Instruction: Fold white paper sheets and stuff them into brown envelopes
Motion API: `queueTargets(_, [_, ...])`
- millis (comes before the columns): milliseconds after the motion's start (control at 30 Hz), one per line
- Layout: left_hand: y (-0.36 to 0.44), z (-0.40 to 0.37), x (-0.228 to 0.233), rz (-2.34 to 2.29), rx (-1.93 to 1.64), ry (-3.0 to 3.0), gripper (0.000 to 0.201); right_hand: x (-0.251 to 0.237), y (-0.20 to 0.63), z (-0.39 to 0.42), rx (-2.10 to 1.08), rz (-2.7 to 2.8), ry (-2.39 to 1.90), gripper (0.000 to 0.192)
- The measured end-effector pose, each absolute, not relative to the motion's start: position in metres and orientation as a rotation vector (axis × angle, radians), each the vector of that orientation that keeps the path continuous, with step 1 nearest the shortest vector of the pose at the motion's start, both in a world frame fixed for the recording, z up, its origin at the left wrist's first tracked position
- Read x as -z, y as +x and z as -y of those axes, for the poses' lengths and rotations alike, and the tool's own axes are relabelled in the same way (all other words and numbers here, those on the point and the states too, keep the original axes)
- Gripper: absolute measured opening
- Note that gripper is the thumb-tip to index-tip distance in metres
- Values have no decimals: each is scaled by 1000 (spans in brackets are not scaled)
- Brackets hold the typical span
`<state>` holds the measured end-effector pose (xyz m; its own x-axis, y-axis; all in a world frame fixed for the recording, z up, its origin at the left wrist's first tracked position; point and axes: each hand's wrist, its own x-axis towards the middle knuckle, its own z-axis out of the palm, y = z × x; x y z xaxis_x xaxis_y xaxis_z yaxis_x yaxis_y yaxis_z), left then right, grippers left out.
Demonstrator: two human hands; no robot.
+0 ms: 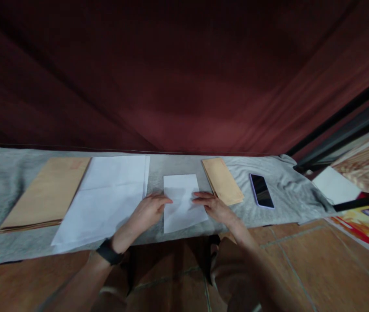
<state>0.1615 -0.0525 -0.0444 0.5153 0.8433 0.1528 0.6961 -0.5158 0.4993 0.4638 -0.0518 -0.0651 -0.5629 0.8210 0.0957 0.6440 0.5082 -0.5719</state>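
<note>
Folded white paper sheet (182,201), centre frame on grey cloth-covered table (5,182): light, limp, easily creased; best taken at side edges. Left hand (148,212) and right hand (215,207) flat, pressing its edges, grasping nothing. Count: one large white sheet stack (106,195), two tan envelope stacks (46,193) (222,180), one black phone (261,190).

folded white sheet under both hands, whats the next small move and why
Probably run the fingertips along the fold to press it flat. Both the left hand and right hand rest open on the folded white sheet, which lies on the grey cloth between the white paper stack and the small brown envelopes.
</note>
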Motion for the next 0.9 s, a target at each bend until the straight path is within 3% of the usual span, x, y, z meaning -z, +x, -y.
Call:
queueTargets(100, [187, 45, 46, -1340, -606, 2423, 38, 61, 462, 58, -622, 2481, -1232, 71])
queueTargets(333, [237, 40, 79, -1538, -397, 2597, 52, 63, 458, 72, -484, 2660, -1301, 79])
queueTargets(900, [245, 12, 79, -1655, -387, 2405, 53, 65, 461, 80, -506, 2635, -1296, 85])
